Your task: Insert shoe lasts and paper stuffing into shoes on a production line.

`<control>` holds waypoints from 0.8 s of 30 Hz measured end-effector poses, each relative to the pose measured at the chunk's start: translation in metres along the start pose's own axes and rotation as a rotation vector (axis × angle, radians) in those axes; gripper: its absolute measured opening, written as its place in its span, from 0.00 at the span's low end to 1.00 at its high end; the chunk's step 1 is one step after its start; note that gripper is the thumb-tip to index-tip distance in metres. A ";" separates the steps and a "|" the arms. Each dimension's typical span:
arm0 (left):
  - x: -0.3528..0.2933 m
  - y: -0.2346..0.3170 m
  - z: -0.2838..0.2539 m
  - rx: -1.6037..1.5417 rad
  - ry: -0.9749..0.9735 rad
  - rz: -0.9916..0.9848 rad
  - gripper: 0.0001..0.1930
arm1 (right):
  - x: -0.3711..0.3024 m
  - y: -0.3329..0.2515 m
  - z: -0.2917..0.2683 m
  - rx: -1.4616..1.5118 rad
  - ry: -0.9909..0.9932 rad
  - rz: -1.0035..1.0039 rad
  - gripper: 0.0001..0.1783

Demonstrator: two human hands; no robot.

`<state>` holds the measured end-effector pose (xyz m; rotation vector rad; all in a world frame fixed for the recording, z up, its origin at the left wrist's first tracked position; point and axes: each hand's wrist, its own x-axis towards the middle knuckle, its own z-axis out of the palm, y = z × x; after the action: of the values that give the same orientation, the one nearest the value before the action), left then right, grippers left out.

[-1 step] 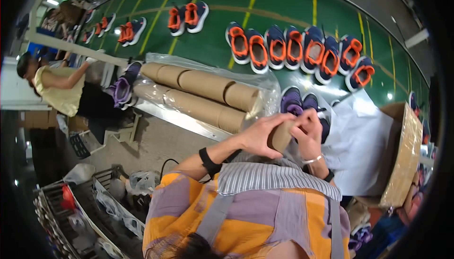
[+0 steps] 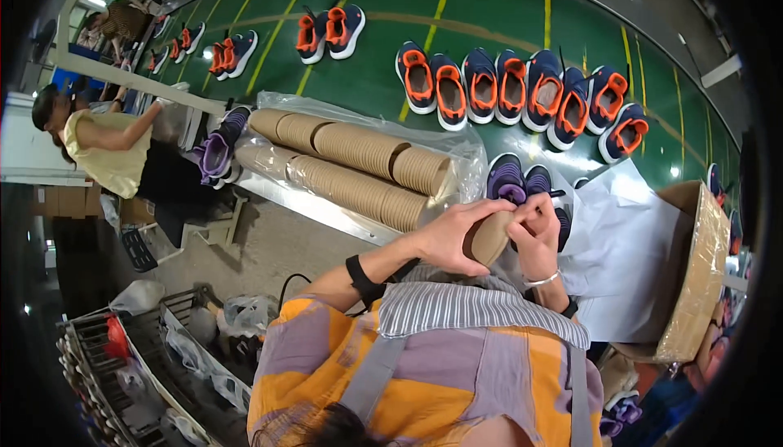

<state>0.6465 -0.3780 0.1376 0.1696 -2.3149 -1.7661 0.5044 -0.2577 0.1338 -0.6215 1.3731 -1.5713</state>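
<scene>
Just in front of my chest, my left hand is closed round the side of a brown oval piece that looks like cardboard. Its flat face is turned partly up. Bent fingers of my right hand pinch at its right edge; whether they hold anything else is hidden. Beyond my hands, partly covered by them, stand purple and black sneakers. Left of them lie two long rows of stacked brown ridged pieces of the same colour, in a clear plastic bag.
Navy and orange sneakers stand in a row on the green surface. White paper sheets and a cardboard box are at my right. A wire rack with plastic bags stands lower left. Another person sits at far left.
The view has shifted slightly, so the scene sits a little lower and further right. The brown piece shows a bit more of its face. My grip looks the same.
</scene>
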 end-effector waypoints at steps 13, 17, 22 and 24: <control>-0.021 -0.011 -0.056 -0.532 0.530 -0.190 0.46 | 0.000 0.013 -0.048 0.315 -0.038 0.016 0.17; -0.034 -0.012 -0.031 -0.245 0.312 -0.238 0.44 | -0.005 -0.022 -0.059 -1.317 0.533 -0.784 0.29; -0.048 -0.012 -0.012 -0.827 0.087 -0.434 0.38 | -0.005 0.045 -0.160 -1.269 0.304 -0.377 0.13; -0.046 -0.006 -0.019 -1.088 -0.045 -0.379 0.34 | 0.008 0.040 -0.165 -1.097 0.266 -0.363 0.09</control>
<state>0.6958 -0.3870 0.1312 0.3748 -1.0809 -2.9281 0.3746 -0.1835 0.0534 -1.3955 2.4275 -1.0576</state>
